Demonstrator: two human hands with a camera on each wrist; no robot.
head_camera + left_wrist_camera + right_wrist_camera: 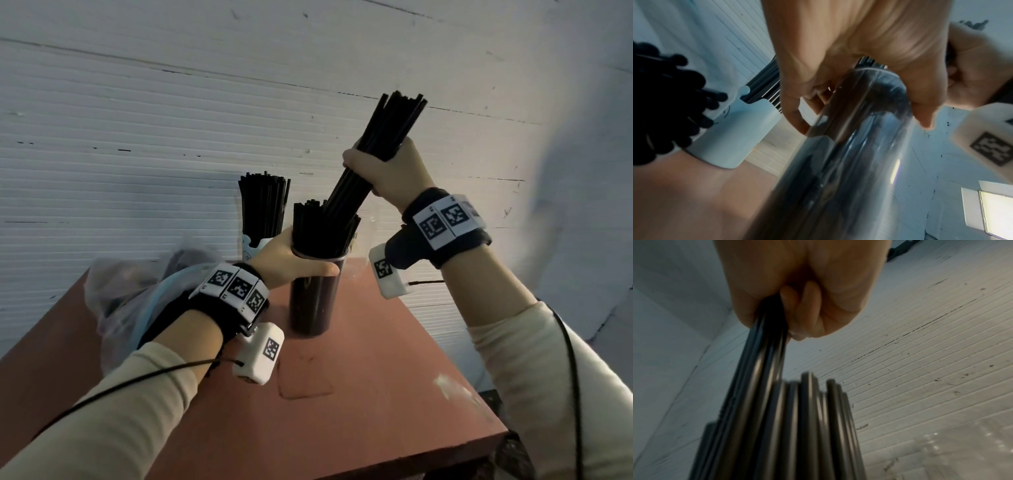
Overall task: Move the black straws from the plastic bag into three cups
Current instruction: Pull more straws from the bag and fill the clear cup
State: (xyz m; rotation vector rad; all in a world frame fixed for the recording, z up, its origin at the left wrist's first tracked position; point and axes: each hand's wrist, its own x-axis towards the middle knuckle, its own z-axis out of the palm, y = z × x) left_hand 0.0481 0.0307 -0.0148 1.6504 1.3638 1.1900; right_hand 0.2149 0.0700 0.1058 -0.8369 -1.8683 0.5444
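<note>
while l hand (291, 262) grips dark cup (313, 298) rim | r hand (387, 171) clamps straw bundle (376, 144) tilted into it | wall close behind

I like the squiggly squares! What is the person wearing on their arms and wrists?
Both arms have cream long sleeves. Each wrist wears a black band with white tiles printed with black-and-white square codes. A white box with its own code hangs under each wrist, and a thin black cable runs back along each sleeve.
</note>
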